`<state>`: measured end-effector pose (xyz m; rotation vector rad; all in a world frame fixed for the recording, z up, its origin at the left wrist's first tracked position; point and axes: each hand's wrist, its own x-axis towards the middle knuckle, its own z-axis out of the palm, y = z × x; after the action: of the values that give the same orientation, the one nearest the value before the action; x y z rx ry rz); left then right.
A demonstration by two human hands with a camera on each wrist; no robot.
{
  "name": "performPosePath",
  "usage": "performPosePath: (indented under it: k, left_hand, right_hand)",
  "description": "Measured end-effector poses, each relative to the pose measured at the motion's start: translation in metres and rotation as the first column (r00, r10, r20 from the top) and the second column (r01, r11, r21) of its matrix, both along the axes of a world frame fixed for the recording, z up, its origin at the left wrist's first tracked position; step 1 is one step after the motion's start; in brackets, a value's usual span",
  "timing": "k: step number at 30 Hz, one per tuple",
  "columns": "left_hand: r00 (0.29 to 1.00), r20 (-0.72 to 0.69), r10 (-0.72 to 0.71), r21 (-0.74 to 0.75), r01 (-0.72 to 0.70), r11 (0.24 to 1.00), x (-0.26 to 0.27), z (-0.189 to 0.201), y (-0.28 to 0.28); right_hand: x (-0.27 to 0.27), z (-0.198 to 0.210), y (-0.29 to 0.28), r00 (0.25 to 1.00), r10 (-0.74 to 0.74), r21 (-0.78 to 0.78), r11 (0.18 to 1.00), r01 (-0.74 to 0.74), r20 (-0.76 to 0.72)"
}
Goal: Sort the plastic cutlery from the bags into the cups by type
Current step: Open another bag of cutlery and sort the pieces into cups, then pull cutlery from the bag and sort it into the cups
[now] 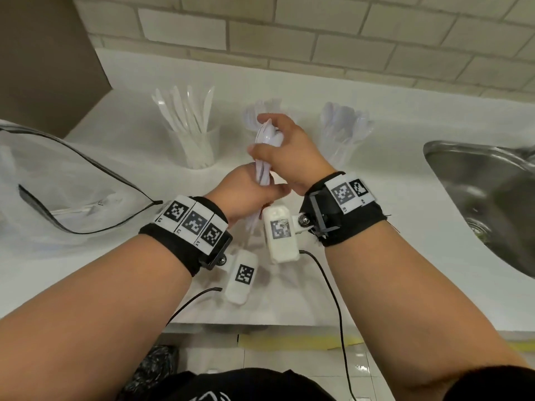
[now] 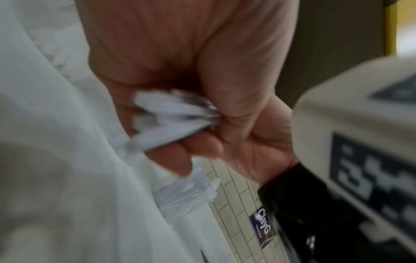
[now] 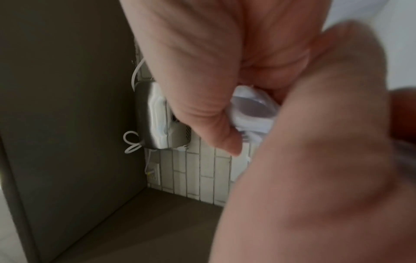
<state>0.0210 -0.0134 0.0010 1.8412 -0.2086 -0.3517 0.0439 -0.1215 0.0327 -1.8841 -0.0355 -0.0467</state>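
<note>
Both hands hold one bundle of white plastic spoons [image 1: 267, 146] above the white counter [image 1: 390, 215]. My left hand [image 1: 249, 192] grips the handles [image 2: 171, 117] low down. My right hand [image 1: 285, 149] wraps the spoon bowls [image 3: 254, 110] at the top. Three clear cups stand at the back: the left cup [image 1: 199, 137] holds knives, the middle cup [image 1: 260, 111] is mostly hidden behind my hands, the right cup [image 1: 344, 131] holds spoons. A clear bag [image 1: 66, 180] with a black zip edge lies at the left with a few white pieces inside.
A steel sink [image 1: 486, 198] is sunk into the counter at the right. A tiled wall [image 1: 318, 33] runs behind the cups. A brown cabinet side [image 1: 43, 59] stands at the far left. Cables hang off the counter's front edge [image 1: 289, 325].
</note>
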Motion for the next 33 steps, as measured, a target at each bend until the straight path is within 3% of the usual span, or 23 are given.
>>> performPosePath:
  k: [4, 7, 12, 19, 22, 26, 30, 33]
  left_hand:
    - [0.957, -0.249, -0.150, -0.326, 0.063, 0.943, -0.005, -0.003, 0.006]
    - [0.956, -0.251, -0.152, -0.282, 0.078, 0.956, -0.005, -0.008, 0.007]
    - [0.966, -0.233, -0.108, -0.264, 0.043, 0.964, -0.001, -0.008, 0.004]
    - [0.981, -0.174, -0.081, -0.169, 0.051, 0.984, -0.003, -0.004, -0.001]
    - [0.981, -0.168, -0.093, -0.130, 0.072, 0.989, -0.008, -0.004, -0.005]
    - [0.998, -0.054, -0.037, 0.014, 0.037, 0.999, -0.012, -0.004, -0.003]
    - [0.999, -0.028, -0.021, 0.118, 0.025, 0.993, -0.019, -0.002, 0.024]
    - [0.996, 0.071, -0.053, 0.247, 0.034, 0.968, -0.033, 0.006, 0.049]
  right_hand:
    - [-0.008, 0.004, -0.017, 0.990, 0.135, 0.320, 0.937, -0.142, 0.044]
    - [-0.015, 0.008, -0.025, 0.969, 0.225, 0.392, 0.886, -0.247, 0.103]
    - [-0.015, 0.014, -0.022, 0.993, 0.122, 0.514, 0.851, -0.103, -0.003]
    - [-0.012, 0.002, -0.018, 0.999, -0.024, 0.459, 0.888, 0.041, -0.042]
    - [-0.012, 0.000, -0.014, 0.993, -0.117, 0.389, 0.915, 0.105, 0.009]
    - [-0.007, 0.022, -0.026, 0.970, -0.211, 0.298, 0.940, 0.168, 0.118]
    - [0.018, 0.067, -0.071, 0.867, -0.397, 0.242, 0.911, 0.333, 0.302]
    - [0.043, 0.084, -0.104, 0.710, -0.484, 0.112, 0.857, 0.503, 0.511]
